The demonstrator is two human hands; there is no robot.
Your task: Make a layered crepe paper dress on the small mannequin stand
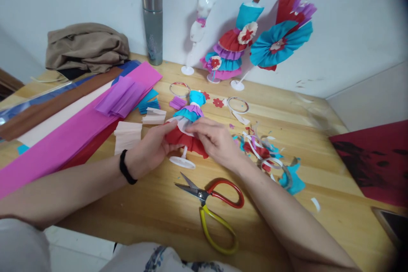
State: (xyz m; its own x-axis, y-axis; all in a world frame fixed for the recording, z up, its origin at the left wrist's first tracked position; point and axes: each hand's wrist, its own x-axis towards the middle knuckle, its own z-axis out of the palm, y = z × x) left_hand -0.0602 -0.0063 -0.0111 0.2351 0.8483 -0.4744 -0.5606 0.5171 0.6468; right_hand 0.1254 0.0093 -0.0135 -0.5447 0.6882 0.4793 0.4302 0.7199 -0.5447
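Observation:
A small mannequin stand wears a crepe paper dress (197,98) with a blue top, a white waist, purple and blue ruffles and a red lower skirt (177,135). It leans away from me on its round white base (182,162). My left hand (153,146) grips the skirt from the left, thumb over a whitish crepe paper layer (184,125). From the right, the bent fingers of my right hand (218,140) pinch that layer; the fingertips partly hide it. Open scissors (203,195) with one red and one yellow handle lie in front of the base.
Crepe paper sheets (95,123) and cut pieces (128,134) lie left. Paper scraps (259,148) and tape rolls (238,105) lie right. Along the wall stand a thermos (153,29), a bare mannequin (204,6) and two dressed ones (250,15). A brown cloth (86,46) lies back left.

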